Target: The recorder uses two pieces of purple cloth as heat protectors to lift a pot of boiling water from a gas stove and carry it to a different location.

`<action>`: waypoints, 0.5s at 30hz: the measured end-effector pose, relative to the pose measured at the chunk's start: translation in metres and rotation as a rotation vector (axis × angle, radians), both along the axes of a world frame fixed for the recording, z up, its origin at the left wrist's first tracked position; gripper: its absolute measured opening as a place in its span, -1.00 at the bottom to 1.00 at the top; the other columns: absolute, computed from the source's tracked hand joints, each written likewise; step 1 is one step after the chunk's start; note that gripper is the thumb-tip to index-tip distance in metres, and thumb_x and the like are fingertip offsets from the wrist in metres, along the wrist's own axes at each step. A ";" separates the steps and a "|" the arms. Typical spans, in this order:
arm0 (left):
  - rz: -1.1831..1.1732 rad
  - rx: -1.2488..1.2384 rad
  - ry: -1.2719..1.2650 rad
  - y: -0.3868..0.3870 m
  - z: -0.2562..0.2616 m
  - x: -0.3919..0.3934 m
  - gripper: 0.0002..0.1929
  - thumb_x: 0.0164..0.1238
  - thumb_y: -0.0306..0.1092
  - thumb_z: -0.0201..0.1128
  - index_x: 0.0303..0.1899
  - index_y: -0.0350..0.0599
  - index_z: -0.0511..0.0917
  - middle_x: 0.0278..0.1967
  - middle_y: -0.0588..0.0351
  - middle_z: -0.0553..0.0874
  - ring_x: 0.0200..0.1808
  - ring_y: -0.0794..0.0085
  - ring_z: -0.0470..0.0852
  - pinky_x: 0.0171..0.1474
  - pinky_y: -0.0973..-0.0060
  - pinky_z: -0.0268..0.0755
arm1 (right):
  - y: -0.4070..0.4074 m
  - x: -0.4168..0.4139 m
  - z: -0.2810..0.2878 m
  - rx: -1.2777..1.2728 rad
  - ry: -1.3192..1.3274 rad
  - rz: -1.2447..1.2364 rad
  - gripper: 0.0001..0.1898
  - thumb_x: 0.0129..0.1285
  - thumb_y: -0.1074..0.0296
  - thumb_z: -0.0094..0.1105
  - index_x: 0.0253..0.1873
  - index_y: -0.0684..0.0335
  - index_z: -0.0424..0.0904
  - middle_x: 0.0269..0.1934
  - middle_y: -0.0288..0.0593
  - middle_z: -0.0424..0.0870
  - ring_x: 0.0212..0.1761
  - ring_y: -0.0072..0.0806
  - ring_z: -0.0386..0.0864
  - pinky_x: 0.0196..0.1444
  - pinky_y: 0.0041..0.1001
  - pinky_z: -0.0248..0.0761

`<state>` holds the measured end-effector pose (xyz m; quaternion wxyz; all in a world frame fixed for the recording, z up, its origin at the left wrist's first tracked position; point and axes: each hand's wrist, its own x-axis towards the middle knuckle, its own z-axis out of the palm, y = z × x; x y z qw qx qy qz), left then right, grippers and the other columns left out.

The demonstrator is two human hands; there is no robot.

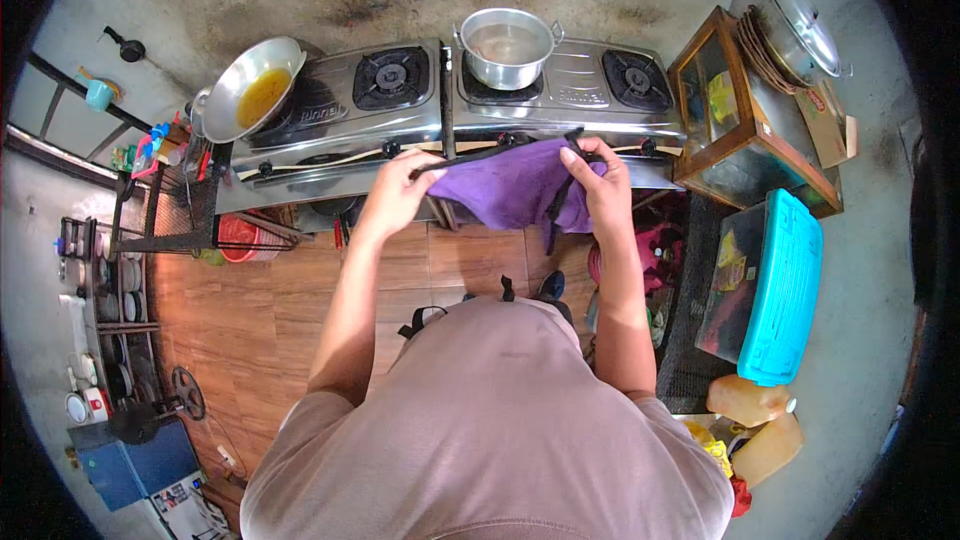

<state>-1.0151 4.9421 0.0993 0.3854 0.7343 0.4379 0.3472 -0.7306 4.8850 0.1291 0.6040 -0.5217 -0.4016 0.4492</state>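
Note:
A purple cloth with black edging (pixel 499 184) hangs stretched between my two hands in front of the stoves. My left hand (pixel 403 191) pinches its dark edge at one end, and my right hand (pixel 600 176) grips the other end, where the fabric bunches and a dark strip dangles. Behind it, a two-handled aluminium pot (pixel 508 75) with liquid inside stands on a burner of the right gas stove (pixel 577 116). A metal wok (pixel 232 90) holding yellowish oil rests on the left burner of the left gas stove (pixel 337 131).
At the right stand a wood-framed glass cabinet (pixel 750 139) bearing a lidded pot (pixel 802 22), and a clear bin with a turquoise lid (pixel 784 292). On the left are a black mesh rack (pixel 176 202), a red basket (pixel 244 240) and a dish shelf (pixel 127 330).

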 end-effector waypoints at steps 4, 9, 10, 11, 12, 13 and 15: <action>0.032 -0.104 -0.268 0.007 0.012 -0.010 -0.87 0.42 -0.45 0.20 -0.12 -0.29 0.61 -0.24 0.23 0.66 -0.18 0.64 0.57 -0.05 0.62 0.42 | -0.002 0.010 0.003 -0.033 0.189 0.087 -0.83 0.21 0.48 0.39 -0.13 0.23 0.62 -0.29 -0.46 0.61 -0.25 -0.76 0.49 -0.15 -0.70 0.36; -0.016 0.029 -0.516 0.006 0.043 -0.003 -0.84 0.47 -0.35 0.15 -0.11 -0.24 0.57 -0.22 0.10 0.66 -0.15 0.46 0.61 -0.04 0.46 0.48 | -0.008 0.020 0.006 -0.013 0.126 0.162 -0.76 0.19 0.39 0.43 -0.10 0.23 0.56 -0.24 -0.30 0.60 -0.19 -0.59 0.54 -0.10 -0.58 0.40; -0.017 0.032 -0.518 0.002 0.048 -0.004 -0.84 0.47 -0.35 0.15 -0.11 -0.24 0.57 -0.22 0.10 0.66 -0.15 0.46 0.61 -0.04 0.46 0.48 | -0.019 0.021 0.011 -0.010 0.124 0.162 -0.76 0.19 0.39 0.43 -0.10 0.23 0.56 -0.24 -0.30 0.60 -0.19 -0.59 0.54 -0.10 -0.58 0.40; -0.131 0.046 -0.710 -0.003 0.056 -0.006 -0.85 0.46 -0.34 0.17 -0.11 -0.22 0.55 -0.24 0.09 0.65 -0.18 0.43 0.60 -0.04 0.43 0.48 | -0.030 0.019 0.023 0.174 0.186 0.205 -0.70 0.18 0.31 0.44 -0.08 0.23 0.54 -0.24 -0.25 0.60 -0.19 -0.53 0.54 -0.10 -0.51 0.41; -0.257 0.062 -0.901 -0.005 0.072 -0.004 -0.85 0.45 -0.33 0.18 -0.11 -0.20 0.54 -0.26 0.08 0.63 -0.20 0.40 0.60 -0.05 0.39 0.49 | -0.031 0.020 0.030 0.364 0.244 0.243 -0.64 0.17 0.24 0.46 -0.06 0.23 0.52 -0.25 -0.21 0.59 -0.18 -0.47 0.53 -0.09 -0.45 0.42; -0.469 -0.024 -1.105 -0.010 0.089 0.006 -0.88 0.40 -0.35 0.21 -0.19 -0.18 0.54 -0.29 0.08 0.59 -0.25 0.38 0.58 -0.08 0.40 0.47 | -0.019 0.032 0.015 0.600 0.364 0.500 -0.54 0.14 0.11 0.46 -0.01 0.24 0.47 -0.24 -0.18 0.57 -0.19 -0.40 0.52 -0.09 -0.36 0.42; -0.537 0.124 -0.864 -0.012 0.118 0.032 -0.90 0.33 -0.38 0.23 -0.26 -0.19 0.56 -0.23 0.04 0.59 -0.18 0.34 0.58 -0.05 0.37 0.46 | -0.009 0.001 0.041 0.592 0.511 0.412 -0.74 0.32 0.30 0.27 -0.02 0.25 0.44 -0.22 -0.24 0.54 -0.21 -0.46 0.50 -0.10 -0.41 0.42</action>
